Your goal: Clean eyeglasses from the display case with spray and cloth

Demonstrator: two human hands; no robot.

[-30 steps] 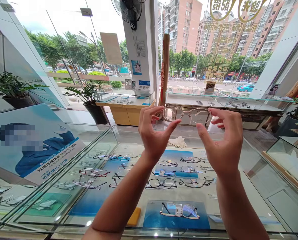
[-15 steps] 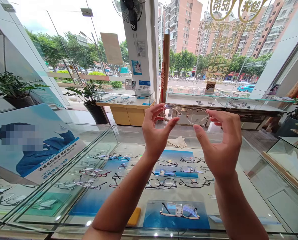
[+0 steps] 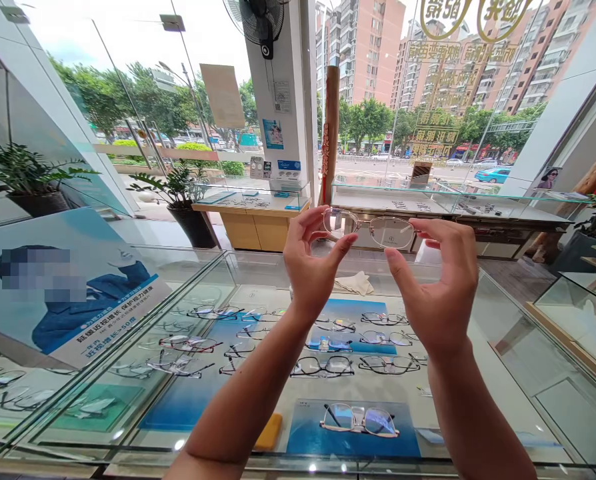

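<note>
A pair of thin-rimmed eyeglasses [image 3: 392, 233] is held up in the air above a glass display case, its clear lenses facing away from and toward me. My left hand [image 3: 311, 253] grips its left end, with the thumb below and curled fingers above. At the other end, my right hand [image 3: 441, 280] pinches the frame near the hinge; its thumb points up under the right lens. Small printing shows on the right lens. The temples are mostly hidden behind my fingers. Beneath my hands, a pale cloth [image 3: 354, 284] lies on the case top.
Several eyeglasses [image 3: 323, 366] stand in rows inside the glass case [image 3: 508, 347]. One gold-rimmed pair [image 3: 361, 420] rests on a blue card at the near side. A poster board [image 3: 68, 280] leans at left. Farther back are a potted plant [image 3: 191, 223] and more display counters [image 3: 251, 223].
Both hands have shifted very slightly left with the eyeglasses, and the frame has turned a little. The grip is the same.
</note>
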